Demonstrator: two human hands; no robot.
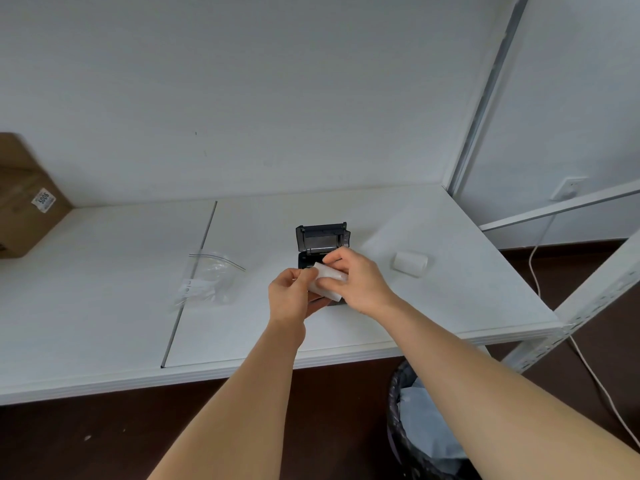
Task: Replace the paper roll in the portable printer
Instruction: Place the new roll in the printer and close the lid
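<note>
At the centre of the frame both hands hold a white paper roll (327, 284) just above the front of the portable printer (322, 247), which sits on the white counter (104, 306) with its lid standing open toward the wall. The left hand (289, 299) is closed around the roll's lower left end, and the right hand (356, 280) pinches its upper right part between thumb and fingers, possibly at the loose paper edge, though that is too small to tell. The roll's long axis runs roughly from upper left to lower right of the frame, so it looks skewed to the printer's bay. A second roll (410, 263) lies on its side to the right of the printer, well apart from the hands. A clear zip bag (207, 280) lies to the left. The roll is probably light and easily crushed, with a tail that unwinds readily, so a gentle hold by the flat ends seems safest.
</note>
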